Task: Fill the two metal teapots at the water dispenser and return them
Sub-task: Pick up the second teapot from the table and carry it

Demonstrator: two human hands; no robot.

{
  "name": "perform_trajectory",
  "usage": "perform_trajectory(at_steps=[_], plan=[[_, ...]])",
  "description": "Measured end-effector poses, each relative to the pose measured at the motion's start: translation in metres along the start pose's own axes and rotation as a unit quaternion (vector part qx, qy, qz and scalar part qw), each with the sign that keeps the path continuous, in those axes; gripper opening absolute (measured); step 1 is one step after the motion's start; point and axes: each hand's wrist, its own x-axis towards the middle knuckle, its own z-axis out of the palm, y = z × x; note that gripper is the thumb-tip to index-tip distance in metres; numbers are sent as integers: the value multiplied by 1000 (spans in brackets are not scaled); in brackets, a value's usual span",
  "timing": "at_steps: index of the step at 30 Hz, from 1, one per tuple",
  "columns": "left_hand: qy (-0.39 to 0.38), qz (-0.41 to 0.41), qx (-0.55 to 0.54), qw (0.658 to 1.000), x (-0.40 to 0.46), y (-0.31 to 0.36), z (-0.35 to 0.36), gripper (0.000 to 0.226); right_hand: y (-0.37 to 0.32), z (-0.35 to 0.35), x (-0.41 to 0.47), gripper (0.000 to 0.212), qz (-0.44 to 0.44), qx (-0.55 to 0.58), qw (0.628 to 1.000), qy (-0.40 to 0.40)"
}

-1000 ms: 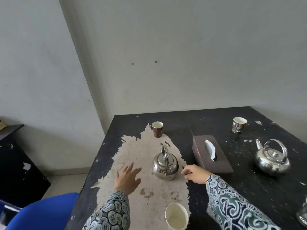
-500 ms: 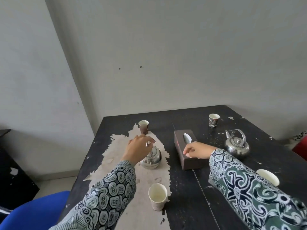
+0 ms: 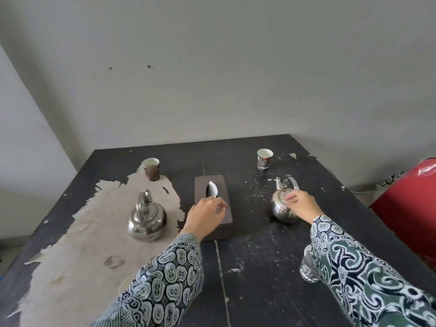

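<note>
Two shiny metal teapots stand on the worn black table (image 3: 247, 267). The left teapot (image 3: 146, 219) sits on the bare pale patch with its handle upright and nothing touching it. My left hand (image 3: 204, 217) hovers to its right, over the tissue box, fingers curled and pinching what looks like this teapot's lid; only a grey edge of it shows. The right teapot (image 3: 282, 210) stands right of the box. My right hand (image 3: 300, 205) rests on its top, fingertips pinching the lid below the handle.
A brown tissue box (image 3: 213, 185) lies between the teapots. A brown paper cup (image 3: 151, 169) and a printed cup (image 3: 264, 159) stand at the back. A drinking glass (image 3: 308, 267) sits by my right sleeve. A red chair (image 3: 410, 208) is at the right edge.
My left hand has left the left teapot's top and moved right over the tissue box. My right hand went from the box to the right teapot's lid. The view shifted right.
</note>
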Motion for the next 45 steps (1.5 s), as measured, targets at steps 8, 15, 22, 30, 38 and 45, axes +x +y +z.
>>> perform_trajectory(at_steps=[8,15,22,30,38,45], plan=[[-48,10,-7,999,51,37,67,24,45,5,67,38,74,91,992,45],[-40,19,-9,999,69,52,72,24,41,10,95,19,76,209,975,-4],[-15,41,-5,999,56,56,28,28,11,-3,59,20,-37,115,983,-140],[-35,21,18,999,-18,42,-49,47,-78,-27,-29,13,-163,153,895,-387],[75,43,16,996,-165,-12,-135,29,-188,7,-143,13,-321,103,770,-542],[99,-21,-7,995,-314,-79,-208,7,-280,83,-250,10,-365,90,669,-642]])
